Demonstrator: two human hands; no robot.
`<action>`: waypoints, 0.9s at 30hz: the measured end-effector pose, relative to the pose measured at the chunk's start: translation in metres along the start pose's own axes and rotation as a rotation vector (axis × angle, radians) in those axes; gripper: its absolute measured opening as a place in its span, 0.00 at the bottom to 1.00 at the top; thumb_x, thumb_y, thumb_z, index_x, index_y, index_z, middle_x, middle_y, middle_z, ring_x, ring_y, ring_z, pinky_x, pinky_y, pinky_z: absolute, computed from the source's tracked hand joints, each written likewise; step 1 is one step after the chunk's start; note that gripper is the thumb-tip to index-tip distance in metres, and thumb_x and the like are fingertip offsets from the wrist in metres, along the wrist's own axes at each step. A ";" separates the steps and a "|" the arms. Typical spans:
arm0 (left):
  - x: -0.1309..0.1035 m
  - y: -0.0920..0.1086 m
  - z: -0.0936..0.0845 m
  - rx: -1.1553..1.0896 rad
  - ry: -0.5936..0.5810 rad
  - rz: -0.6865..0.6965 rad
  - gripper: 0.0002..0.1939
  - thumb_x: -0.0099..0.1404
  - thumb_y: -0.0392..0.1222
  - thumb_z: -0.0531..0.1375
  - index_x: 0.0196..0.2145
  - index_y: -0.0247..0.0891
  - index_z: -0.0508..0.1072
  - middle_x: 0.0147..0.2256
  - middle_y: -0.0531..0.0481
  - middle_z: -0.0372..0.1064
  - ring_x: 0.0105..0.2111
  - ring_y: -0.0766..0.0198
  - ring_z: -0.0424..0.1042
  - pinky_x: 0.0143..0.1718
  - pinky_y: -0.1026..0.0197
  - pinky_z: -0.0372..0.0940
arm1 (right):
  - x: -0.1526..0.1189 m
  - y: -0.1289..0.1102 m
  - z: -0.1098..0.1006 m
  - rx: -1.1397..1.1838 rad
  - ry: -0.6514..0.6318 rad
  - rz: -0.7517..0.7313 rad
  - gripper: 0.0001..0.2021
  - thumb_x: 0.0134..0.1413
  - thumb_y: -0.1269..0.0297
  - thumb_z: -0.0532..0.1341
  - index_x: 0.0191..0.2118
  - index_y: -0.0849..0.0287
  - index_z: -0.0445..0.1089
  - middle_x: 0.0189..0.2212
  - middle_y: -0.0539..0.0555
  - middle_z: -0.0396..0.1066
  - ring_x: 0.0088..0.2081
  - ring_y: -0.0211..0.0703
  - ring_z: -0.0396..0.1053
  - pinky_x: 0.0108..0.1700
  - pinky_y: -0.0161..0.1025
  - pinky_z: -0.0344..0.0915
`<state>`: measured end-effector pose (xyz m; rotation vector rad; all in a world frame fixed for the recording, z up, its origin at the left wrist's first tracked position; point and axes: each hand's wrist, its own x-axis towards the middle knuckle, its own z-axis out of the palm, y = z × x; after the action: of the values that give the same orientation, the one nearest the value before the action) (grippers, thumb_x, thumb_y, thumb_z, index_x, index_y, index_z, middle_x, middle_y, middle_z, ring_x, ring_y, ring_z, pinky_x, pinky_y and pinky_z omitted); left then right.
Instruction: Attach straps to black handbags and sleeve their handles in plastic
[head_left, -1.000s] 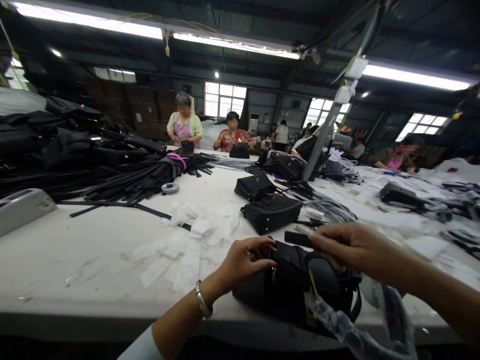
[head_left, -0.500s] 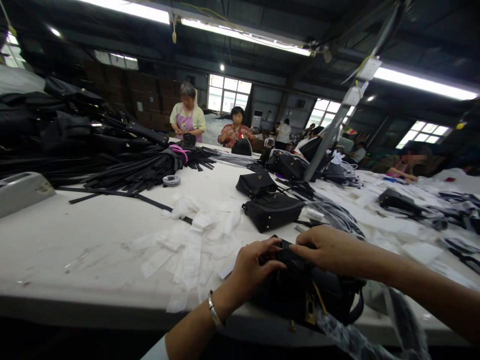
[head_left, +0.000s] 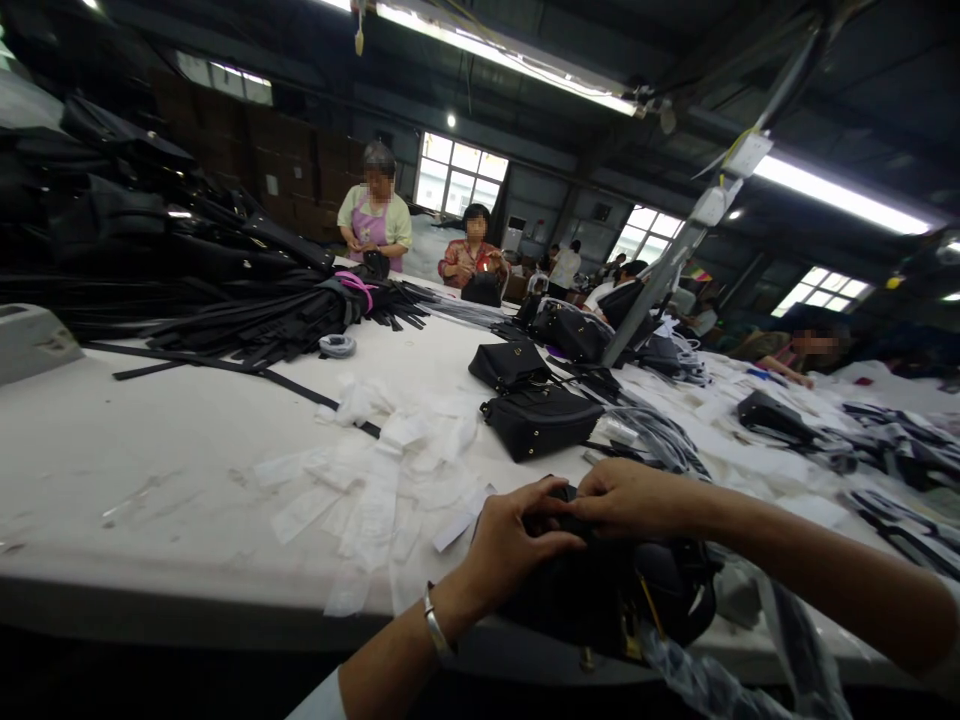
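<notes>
A black bag (head_left: 577,595) with gold-coloured hardware lies at the table's front edge, its plastic-wrapped strap (head_left: 705,680) hanging toward the lower right. My left hand (head_left: 517,535), below a silver bracelet on the wrist, is closed on the bag's upper edge, thumb and fingers bent round it. From the right, my right hand (head_left: 626,497) pinches the same edge, its fingertips partly hidden. The two hands almost touch. Just beyond them, two more black bags (head_left: 544,418) rest on the table.
White paper scraps (head_left: 375,500) are strewn left of the bag. Black straps (head_left: 255,320) are heaped at the far left. A grey pole (head_left: 652,285) rises behind the bags. Several people work across the white table (head_left: 187,450), among them a person in a pink apron (head_left: 373,225).
The camera view has shifted slightly. My right hand has moved a little closer to my left hand, and both stay on the bag's edge.
</notes>
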<state>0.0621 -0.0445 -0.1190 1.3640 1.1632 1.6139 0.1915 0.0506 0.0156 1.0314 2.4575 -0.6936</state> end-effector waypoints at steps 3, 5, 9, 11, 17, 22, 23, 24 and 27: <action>-0.002 -0.003 0.002 -0.022 -0.006 -0.006 0.31 0.51 0.39 0.73 0.53 0.40 0.75 0.38 0.49 0.80 0.31 0.62 0.75 0.36 0.63 0.69 | 0.003 -0.005 0.002 -0.108 0.022 -0.061 0.22 0.59 0.52 0.53 0.21 0.60 0.69 0.16 0.48 0.61 0.19 0.35 0.55 0.22 0.34 0.48; -0.003 -0.005 0.004 -0.032 -0.018 -0.003 0.31 0.51 0.38 0.73 0.53 0.40 0.75 0.38 0.50 0.80 0.30 0.63 0.74 0.35 0.63 0.69 | 0.003 -0.008 0.004 -0.188 0.058 -0.095 0.20 0.59 0.54 0.53 0.22 0.60 0.71 0.17 0.49 0.63 0.20 0.36 0.57 0.24 0.35 0.48; -0.003 -0.001 0.000 0.079 0.006 0.036 0.33 0.53 0.38 0.72 0.57 0.43 0.71 0.41 0.50 0.79 0.34 0.62 0.74 0.38 0.62 0.68 | -0.007 -0.012 0.005 -0.369 0.151 -0.069 0.22 0.62 0.52 0.51 0.29 0.59 0.76 0.25 0.55 0.74 0.27 0.43 0.66 0.28 0.37 0.50; -0.002 0.004 -0.007 0.192 0.023 0.066 0.34 0.52 0.40 0.73 0.57 0.43 0.71 0.42 0.49 0.78 0.37 0.59 0.74 0.41 0.61 0.68 | -0.014 -0.012 0.004 -0.441 0.197 -0.046 0.21 0.63 0.51 0.51 0.34 0.57 0.77 0.31 0.58 0.77 0.33 0.49 0.71 0.31 0.38 0.53; -0.002 0.015 -0.021 0.256 -0.117 0.126 0.25 0.51 0.41 0.73 0.48 0.44 0.78 0.38 0.50 0.80 0.37 0.59 0.77 0.42 0.62 0.70 | -0.028 -0.015 -0.001 -0.282 0.261 -0.079 0.18 0.63 0.59 0.53 0.56 0.52 0.67 0.36 0.56 0.77 0.38 0.49 0.73 0.39 0.40 0.61; -0.003 -0.004 -0.015 0.248 0.084 0.138 0.16 0.55 0.42 0.69 0.43 0.44 0.80 0.40 0.49 0.81 0.40 0.55 0.80 0.43 0.59 0.75 | -0.030 -0.011 0.006 -0.193 0.299 -0.142 0.24 0.61 0.64 0.54 0.63 0.51 0.61 0.42 0.57 0.78 0.44 0.51 0.74 0.44 0.41 0.64; -0.002 -0.008 -0.016 0.239 0.098 0.141 0.15 0.55 0.43 0.69 0.43 0.45 0.80 0.40 0.50 0.81 0.40 0.54 0.80 0.43 0.59 0.75 | -0.030 -0.009 0.009 -0.184 0.295 -0.129 0.25 0.60 0.64 0.54 0.63 0.50 0.61 0.44 0.58 0.78 0.46 0.52 0.74 0.45 0.42 0.65; -0.001 -0.013 -0.016 0.231 0.100 0.143 0.15 0.55 0.44 0.69 0.42 0.46 0.81 0.41 0.51 0.81 0.41 0.53 0.80 0.42 0.60 0.76 | -0.029 -0.007 0.013 -0.175 0.294 -0.125 0.25 0.60 0.64 0.55 0.63 0.50 0.61 0.46 0.58 0.77 0.47 0.53 0.74 0.46 0.42 0.65; 0.004 -0.018 -0.021 0.229 0.084 0.126 0.14 0.54 0.47 0.70 0.40 0.48 0.82 0.39 0.53 0.81 0.39 0.53 0.81 0.42 0.61 0.76 | -0.027 -0.001 0.024 -0.133 0.348 -0.137 0.25 0.60 0.64 0.55 0.63 0.50 0.61 0.48 0.59 0.77 0.47 0.53 0.74 0.46 0.42 0.65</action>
<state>0.0400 -0.0386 -0.1357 1.5536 1.3699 1.6803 0.2128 0.0212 0.0106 1.0107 2.8501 -0.4096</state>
